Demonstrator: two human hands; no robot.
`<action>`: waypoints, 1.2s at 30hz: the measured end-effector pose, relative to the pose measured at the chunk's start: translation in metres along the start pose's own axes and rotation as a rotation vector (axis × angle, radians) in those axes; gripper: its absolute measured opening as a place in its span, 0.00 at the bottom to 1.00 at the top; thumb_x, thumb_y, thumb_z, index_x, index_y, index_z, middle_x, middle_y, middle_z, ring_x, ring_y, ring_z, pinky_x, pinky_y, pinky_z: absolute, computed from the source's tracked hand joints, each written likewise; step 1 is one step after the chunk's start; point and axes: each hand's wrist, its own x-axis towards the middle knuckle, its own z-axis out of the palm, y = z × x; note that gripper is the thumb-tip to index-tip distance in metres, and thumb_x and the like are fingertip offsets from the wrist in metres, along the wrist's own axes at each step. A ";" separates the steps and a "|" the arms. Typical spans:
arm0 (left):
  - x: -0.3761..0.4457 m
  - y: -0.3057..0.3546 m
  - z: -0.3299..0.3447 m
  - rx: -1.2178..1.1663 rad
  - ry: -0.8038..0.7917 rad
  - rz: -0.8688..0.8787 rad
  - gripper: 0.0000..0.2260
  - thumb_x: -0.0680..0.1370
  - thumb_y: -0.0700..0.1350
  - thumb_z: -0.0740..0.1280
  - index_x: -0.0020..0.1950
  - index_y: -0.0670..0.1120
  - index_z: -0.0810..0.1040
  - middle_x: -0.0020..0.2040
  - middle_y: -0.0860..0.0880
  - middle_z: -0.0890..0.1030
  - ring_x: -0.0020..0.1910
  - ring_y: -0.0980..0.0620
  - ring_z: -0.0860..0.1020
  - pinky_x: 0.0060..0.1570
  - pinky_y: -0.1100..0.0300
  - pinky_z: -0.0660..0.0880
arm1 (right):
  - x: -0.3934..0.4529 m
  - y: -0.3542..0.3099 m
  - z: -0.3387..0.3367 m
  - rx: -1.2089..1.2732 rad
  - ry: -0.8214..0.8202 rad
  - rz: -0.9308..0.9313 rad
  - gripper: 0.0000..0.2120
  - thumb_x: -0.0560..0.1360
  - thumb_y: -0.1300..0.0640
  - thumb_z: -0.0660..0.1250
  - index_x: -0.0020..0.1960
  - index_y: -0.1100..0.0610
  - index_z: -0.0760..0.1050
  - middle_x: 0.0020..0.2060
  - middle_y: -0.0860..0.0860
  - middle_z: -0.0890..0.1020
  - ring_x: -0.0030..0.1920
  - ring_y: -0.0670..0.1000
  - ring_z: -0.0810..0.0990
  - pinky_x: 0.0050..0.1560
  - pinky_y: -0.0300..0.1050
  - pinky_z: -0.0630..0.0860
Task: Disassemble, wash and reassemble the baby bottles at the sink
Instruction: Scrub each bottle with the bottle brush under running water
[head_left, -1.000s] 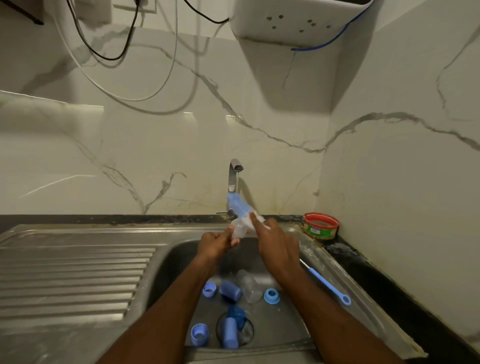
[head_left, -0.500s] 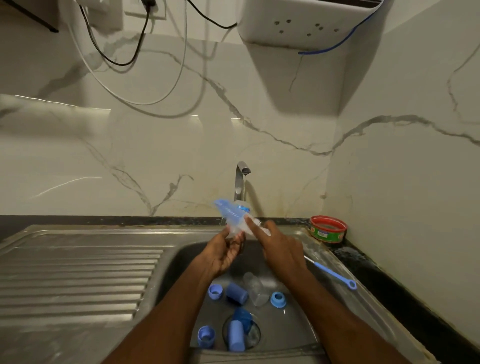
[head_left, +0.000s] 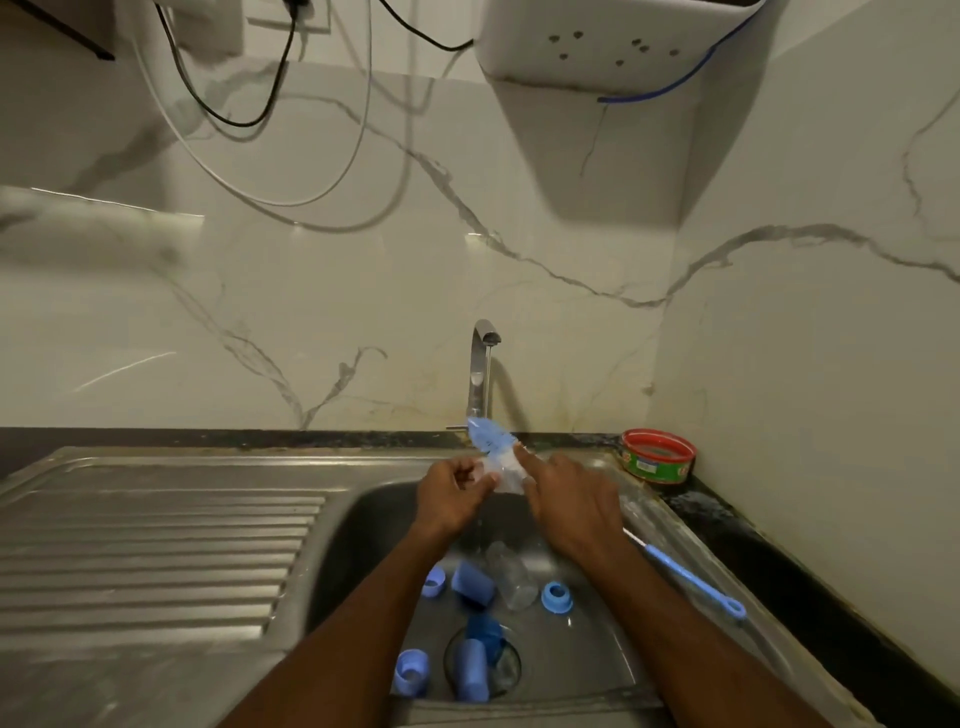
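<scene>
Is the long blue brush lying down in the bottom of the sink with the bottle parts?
No, the long blue brush lies up on the right rim of the sink.

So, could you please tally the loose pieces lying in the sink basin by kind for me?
Blue rings: 3
Blue caps: 3
Clear bottle: 1
Total: 7

Blue plastic caps (head_left: 471, 582) and a clear bottle (head_left: 511, 574) lie in the steel sink (head_left: 363, 519), frame centre; round red-rimmed tin (head_left: 657, 453) right.
</scene>
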 end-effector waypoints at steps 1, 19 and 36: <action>0.002 -0.002 0.000 -0.022 0.020 -0.008 0.13 0.77 0.47 0.74 0.61 0.48 0.81 0.53 0.51 0.85 0.51 0.57 0.83 0.52 0.61 0.81 | -0.003 -0.002 0.000 0.044 -0.014 -0.011 0.26 0.82 0.44 0.60 0.79 0.42 0.58 0.63 0.53 0.77 0.58 0.54 0.79 0.50 0.49 0.73; 0.005 -0.008 -0.002 0.195 -0.069 -0.117 0.40 0.66 0.62 0.78 0.71 0.47 0.67 0.63 0.48 0.78 0.59 0.50 0.78 0.61 0.47 0.79 | -0.004 0.003 -0.018 0.177 0.101 0.035 0.10 0.84 0.43 0.57 0.61 0.46 0.68 0.50 0.47 0.81 0.47 0.51 0.80 0.48 0.50 0.76; 0.001 0.004 -0.006 0.765 -0.046 -0.040 0.23 0.79 0.55 0.69 0.70 0.44 0.72 0.65 0.43 0.77 0.63 0.46 0.77 0.66 0.51 0.73 | -0.010 -0.020 -0.004 -0.040 0.013 -0.099 0.19 0.82 0.48 0.64 0.70 0.48 0.65 0.55 0.52 0.82 0.51 0.53 0.81 0.47 0.47 0.74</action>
